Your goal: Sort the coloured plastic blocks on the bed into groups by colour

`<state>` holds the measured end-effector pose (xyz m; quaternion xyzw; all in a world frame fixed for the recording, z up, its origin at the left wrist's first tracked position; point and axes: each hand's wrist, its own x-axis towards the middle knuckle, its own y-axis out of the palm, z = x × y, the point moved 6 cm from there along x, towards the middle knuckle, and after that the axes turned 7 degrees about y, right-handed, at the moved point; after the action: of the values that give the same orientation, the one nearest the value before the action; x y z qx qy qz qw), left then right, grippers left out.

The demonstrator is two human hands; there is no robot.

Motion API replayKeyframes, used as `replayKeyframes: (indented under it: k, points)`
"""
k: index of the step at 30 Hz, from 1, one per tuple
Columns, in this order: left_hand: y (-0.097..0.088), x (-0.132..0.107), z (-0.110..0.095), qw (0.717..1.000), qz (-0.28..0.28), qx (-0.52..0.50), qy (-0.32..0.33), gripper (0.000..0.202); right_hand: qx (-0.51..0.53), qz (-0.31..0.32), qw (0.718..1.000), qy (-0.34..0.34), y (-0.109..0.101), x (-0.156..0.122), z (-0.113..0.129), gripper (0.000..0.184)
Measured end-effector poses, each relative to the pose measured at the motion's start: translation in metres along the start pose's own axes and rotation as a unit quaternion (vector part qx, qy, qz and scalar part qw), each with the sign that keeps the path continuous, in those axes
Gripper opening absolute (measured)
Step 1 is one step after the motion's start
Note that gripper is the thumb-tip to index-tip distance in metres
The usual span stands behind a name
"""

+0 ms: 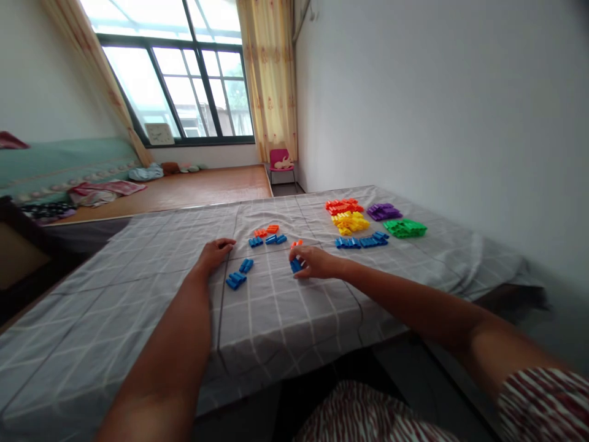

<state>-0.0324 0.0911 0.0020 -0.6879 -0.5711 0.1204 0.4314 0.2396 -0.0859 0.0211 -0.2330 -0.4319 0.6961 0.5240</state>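
My right hand is closed around small glossy blue plastic pieces, low over the cloth, thumb and fingers on their sides. Just behind its fingertips lies an orange piece, partly hidden. My left hand rests on the cloth with its fingers loosely bent and nothing visible in them. Between the hands, toward me, lie two small groups of blue pieces, set at a slant. Farther back, more blue pieces and a few orange pieces sit close together. The exact kind of these pieces is too small to tell.
A grey checked cloth covers the table. To the right stand sorted piles: red-orange, yellow, purple, green and blue. A white wall borders the right side. Beyond are a pink chair and a window.
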Motion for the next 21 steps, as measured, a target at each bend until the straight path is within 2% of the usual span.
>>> replayKeyframes:
  k: [2, 5, 8, 12, 14, 18, 21]
  points:
    - [0.0, 0.001, -0.001, 1.0, 0.005, 0.01, 0.001, 0.037, -0.006, -0.009, 0.999, 0.043, -0.016, -0.021, -0.029, 0.039]
    - [0.0, 0.003, 0.0, 1.0, 0.011, 0.019, 0.002, 0.037, -0.036, -0.001, 0.998, 0.055, -0.042, -0.05, -0.065, 0.04]
    - [0.0, 0.003, 0.0, 0.999, 0.014, 0.031, 0.004, 0.037, -0.07, -0.028, 0.995, 0.063, -0.086, -0.069, -0.099, 0.047]
    - [-0.002, 0.002, -0.003, 0.999, 0.01, 0.036, 0.0, 0.037, -0.141, -0.076, 0.977, 0.141, -0.146, -0.086, -0.152, 0.045]
    - [-0.003, 0.001, -0.004, 0.999, 0.008, 0.038, -0.001, 0.038, -0.166, -0.06, 0.968, 0.178, -0.157, -0.094, -0.173, 0.046]
    - [-0.004, 0.0, -0.004, 0.999, 0.01, 0.039, 0.0, 0.04, -0.161, 0.011, 0.967, 0.195, -0.152, -0.105, -0.195, 0.052]
    - [-0.004, 0.001, -0.002, 0.999, 0.011, 0.038, 0.003, 0.042, -0.133, 0.014, 0.969, 0.209, -0.159, -0.11, -0.207, 0.063]
